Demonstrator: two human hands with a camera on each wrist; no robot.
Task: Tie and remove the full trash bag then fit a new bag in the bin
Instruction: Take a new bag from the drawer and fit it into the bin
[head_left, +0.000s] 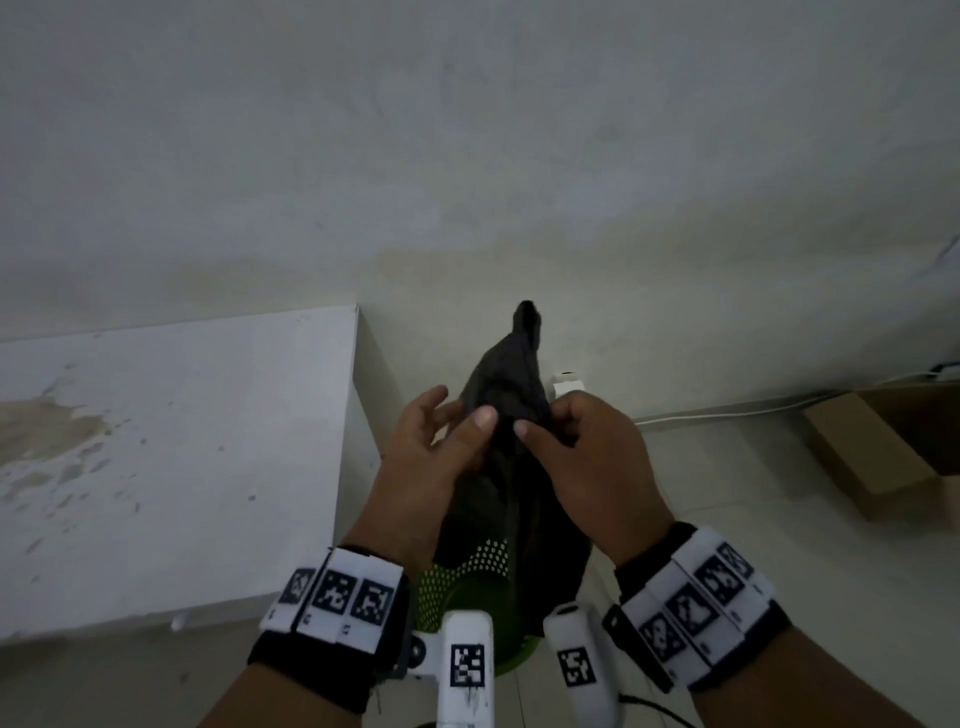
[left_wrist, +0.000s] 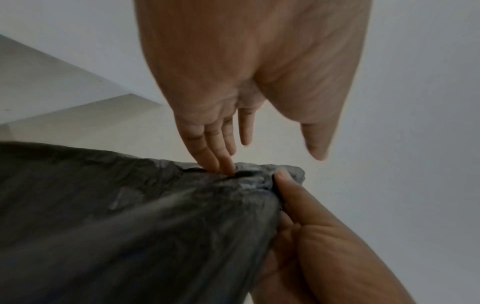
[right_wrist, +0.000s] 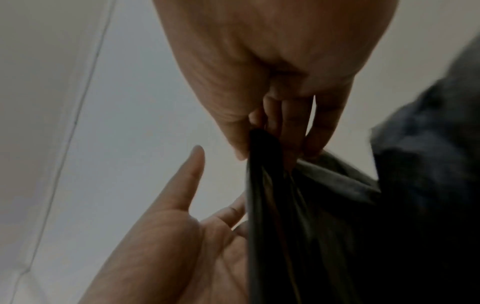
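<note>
White tabletop (head_left: 171, 457) at nine o'clock. Left hand (head_left: 436, 457) with straight, spread fingers against the black trash bag (head_left: 511, 395), nothing held in its grip. Bag gathered upward at centre, over the green bin (head_left: 467, 587) at six o'clock. Right hand (head_left: 587, 462) pinching the bag's neck. Cardboard box (head_left: 872, 447) at three o'clock.

A white tabletop (head_left: 171, 457) fills the left of the head view, with a brownish stain near its left edge. A pale wall (head_left: 467, 156) covers the upper frame. At the right edge lies a brown cardboard box (head_left: 878, 447). A white cable (head_left: 727, 410) runs along the wall's base to a small white plug (head_left: 569, 383).
</note>
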